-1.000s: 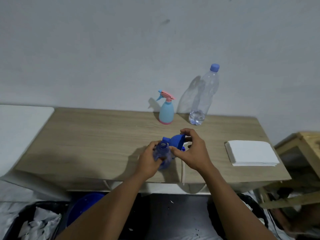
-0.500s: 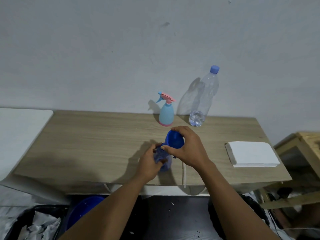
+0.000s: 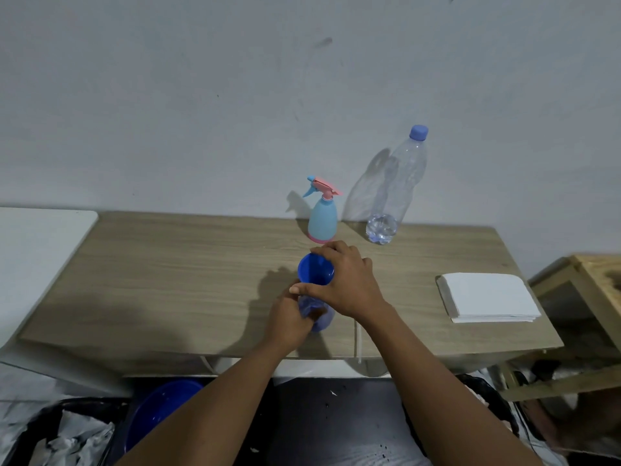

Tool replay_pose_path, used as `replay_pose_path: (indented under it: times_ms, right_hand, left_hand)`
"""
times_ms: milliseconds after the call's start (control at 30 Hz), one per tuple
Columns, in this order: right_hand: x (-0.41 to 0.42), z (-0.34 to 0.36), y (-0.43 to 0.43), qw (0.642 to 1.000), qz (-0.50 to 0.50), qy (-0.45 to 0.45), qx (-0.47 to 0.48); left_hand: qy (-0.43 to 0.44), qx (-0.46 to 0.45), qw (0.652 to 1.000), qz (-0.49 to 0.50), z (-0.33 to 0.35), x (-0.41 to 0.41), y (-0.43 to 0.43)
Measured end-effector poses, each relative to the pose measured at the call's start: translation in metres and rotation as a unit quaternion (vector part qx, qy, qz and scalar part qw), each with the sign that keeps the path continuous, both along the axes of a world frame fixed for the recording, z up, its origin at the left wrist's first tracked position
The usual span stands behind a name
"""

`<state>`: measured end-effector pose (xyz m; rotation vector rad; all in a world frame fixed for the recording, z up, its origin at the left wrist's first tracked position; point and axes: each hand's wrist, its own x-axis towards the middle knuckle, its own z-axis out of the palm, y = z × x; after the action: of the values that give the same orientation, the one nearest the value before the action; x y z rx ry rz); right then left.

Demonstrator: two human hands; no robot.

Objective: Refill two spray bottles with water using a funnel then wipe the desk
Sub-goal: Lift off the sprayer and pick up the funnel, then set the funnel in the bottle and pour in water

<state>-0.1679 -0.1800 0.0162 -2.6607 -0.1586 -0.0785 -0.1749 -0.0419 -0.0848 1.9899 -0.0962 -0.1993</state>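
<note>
A blue spray bottle (image 3: 319, 319) without its head stands near the front of the wooden desk (image 3: 174, 284). My left hand (image 3: 289, 317) grips its body. A blue funnel (image 3: 315, 270) sits upright in its neck, and my right hand (image 3: 346, 280) holds the funnel by its rim. Farther back stands a light-blue spray bottle (image 3: 322, 218) with a pink trigger head. Right of it is a tall clear water bottle (image 3: 400, 190) with a blue cap and a little water at the bottom.
A stack of white cloths or paper (image 3: 487, 295) lies on the desk's right side. A white tube (image 3: 359, 341) lies at the front edge. Below the desk are a blue basin (image 3: 158, 408) and bins with crumpled paper (image 3: 67, 442). A wooden frame (image 3: 591, 280) stands right.
The funnel went from tilted beside the bottle's mouth to upright in its neck. My right hand shifted onto the funnel's rim. My left hand kept hold of the bottle.
</note>
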Motion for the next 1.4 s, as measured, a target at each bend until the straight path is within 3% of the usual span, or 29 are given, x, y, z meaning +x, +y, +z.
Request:
replay_pose_path:
  times_ms: [200, 333, 400, 633, 800, 900, 967, 1100, 1400]
  right_hand:
    - [-0.009, -0.001, -0.003, 0.992, -0.036, -0.013, 0.116]
    - [-0.018, -0.015, -0.014, 0.933, -0.135, -0.032, 0.331]
    - [-0.023, -0.024, -0.021, 0.911, -0.181, -0.038, 0.369]
    - [-0.041, -0.071, -0.056, 0.899, -0.220, 0.010, 0.378]
    - [-0.044, -0.098, -0.097, 0.913, -0.187, 0.044, 0.360]
    - [-0.039, -0.104, -0.130, 0.924, -0.164, 0.055, 0.342]
    - [-0.030, -0.105, -0.153, 0.928, -0.157, 0.050, 0.333]
    - [0.002, -0.092, -0.195, 0.931, -0.150, 0.023, 0.332]
    - [0.121, -0.015, -0.254, 0.932, -0.111, -0.030, 0.343]
  left_hand:
    - [-0.003, -0.007, 1.000, -0.001, 0.001, -0.001, 0.000]
    - [0.000, -0.012, 1.000, -0.003, 0.001, -0.003, 0.000]
    - [-0.009, -0.013, 1.000, 0.002, -0.001, -0.002, 0.001]
    - [-0.001, 0.023, 0.998, 0.052, -0.009, -0.022, -0.001]
    - [-0.023, 0.116, 0.970, 0.211, -0.019, -0.076, -0.030]
    - [-0.055, 0.159, 0.960, 0.222, -0.036, -0.099, -0.064]
    - [-0.045, 0.136, 0.967, 0.210, -0.033, -0.098, -0.092]
    - [-0.025, 0.076, 0.983, 0.165, -0.005, -0.059, -0.149]
    - [-0.104, 0.026, 0.983, 0.151, 0.095, 0.103, -0.219]
